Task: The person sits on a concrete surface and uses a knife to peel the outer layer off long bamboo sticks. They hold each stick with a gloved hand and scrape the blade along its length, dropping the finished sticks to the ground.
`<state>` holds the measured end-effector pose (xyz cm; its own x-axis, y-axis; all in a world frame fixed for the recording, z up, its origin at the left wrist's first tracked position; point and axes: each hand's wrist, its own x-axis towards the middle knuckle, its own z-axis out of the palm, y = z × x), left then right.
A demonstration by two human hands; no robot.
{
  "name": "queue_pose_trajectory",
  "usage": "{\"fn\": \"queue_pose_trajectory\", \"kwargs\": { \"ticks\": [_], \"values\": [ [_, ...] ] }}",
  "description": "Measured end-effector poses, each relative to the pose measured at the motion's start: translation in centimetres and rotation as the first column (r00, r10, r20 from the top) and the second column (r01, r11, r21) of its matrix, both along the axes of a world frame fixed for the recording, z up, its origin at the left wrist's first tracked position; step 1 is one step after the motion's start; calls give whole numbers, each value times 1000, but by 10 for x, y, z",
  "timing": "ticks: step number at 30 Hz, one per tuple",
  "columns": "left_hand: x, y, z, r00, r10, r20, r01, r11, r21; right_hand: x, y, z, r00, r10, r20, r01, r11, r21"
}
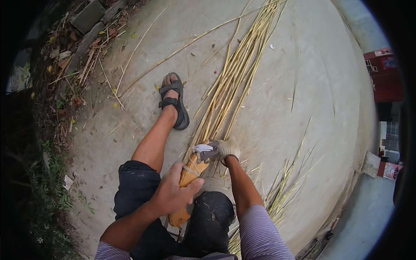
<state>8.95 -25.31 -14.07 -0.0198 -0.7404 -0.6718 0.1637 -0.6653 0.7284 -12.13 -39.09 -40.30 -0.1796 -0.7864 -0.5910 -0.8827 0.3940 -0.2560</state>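
A long wooden block (189,175) slants up from between my knees. Grey cord is wound around its upper part. At its far end sit a dark metal fitting (209,151) and a wad of white cloth (202,148). My left hand (175,190), bare, is closed about the block, thumb across the top and fingers along the left side. My right hand (229,150) wears a pale glove and is closed beside the metal fitting; what its fingers hold is hidden. Past both hands, a bundle of long yellowish stalks (236,80) stretches away over the ground.
Thinner stalks (281,190) lie in a pile to the right. One long loose stalk (173,54) crosses beyond my sandalled foot (174,99). Leaf litter, bricks (88,17) and green plants (50,186) line the left edge. Concrete ground (329,143) extends to the right.
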Motion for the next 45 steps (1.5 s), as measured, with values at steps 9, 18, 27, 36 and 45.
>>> {"fn": "queue_pose_trajectory", "kwargs": {
  "ticks": [9,18,27,36,45],
  "values": [
    [-12,11,-28,995,68,76,-51,977,-207,-67,6,65,826,-157,541,293,940,-175],
    [-16,13,-57,989,142,50,-128,968,-216,-77,58,275,605,-219,765,448,889,-99],
    [-16,20,-81,994,102,36,-92,971,-220,-135,166,291,808,-194,557,388,886,-255],
    [-12,24,-96,993,80,89,-58,973,-223,-213,316,345,951,84,-297,-222,855,-468],
    [-13,28,-104,982,51,184,-10,976,-217,-298,427,360,892,-288,-347,-48,705,-707]
  ]
}}
